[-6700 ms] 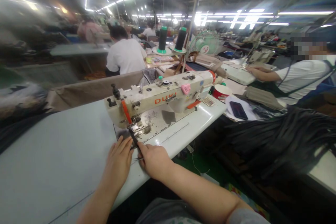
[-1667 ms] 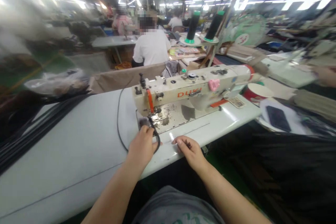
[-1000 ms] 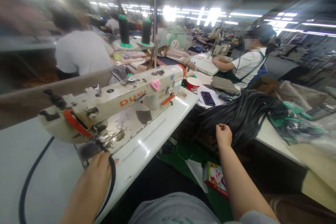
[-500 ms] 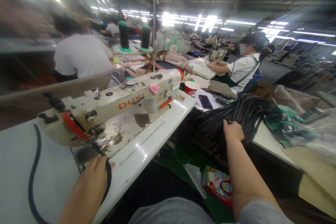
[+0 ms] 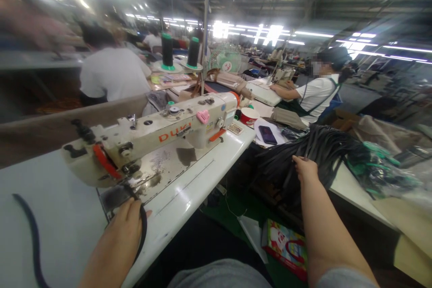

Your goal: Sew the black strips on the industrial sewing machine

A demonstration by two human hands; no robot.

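Note:
My left hand (image 5: 123, 229) lies at the front edge of the white sewing machine table, closed on a black strap (image 5: 144, 229) that curves over the fingers and runs beneath the head of the sewing machine (image 5: 162, 137). Another length of black strap (image 5: 33, 234) lies curved on the table left of that hand. Stretched out to the right, my right hand (image 5: 306, 168) has its fingers pinched at the near side of a thick bundle of black strips (image 5: 320, 144). What exactly sits between those fingertips is partly hidden against the dark bundle.
Beyond the machine stand two dark thread cones (image 5: 167, 51). A phone (image 5: 267, 135) rests on paper beside a red and white tub (image 5: 249, 116). Plastic bags (image 5: 388, 168) lie right of the bundle. A colourful box (image 5: 285, 247) is on the floor. Co-workers sit left and right.
The view has shifted slightly, moving the scene rightward. The strap length at the table's left has slid farther left and toward me. Both hands keep nearly the same places.

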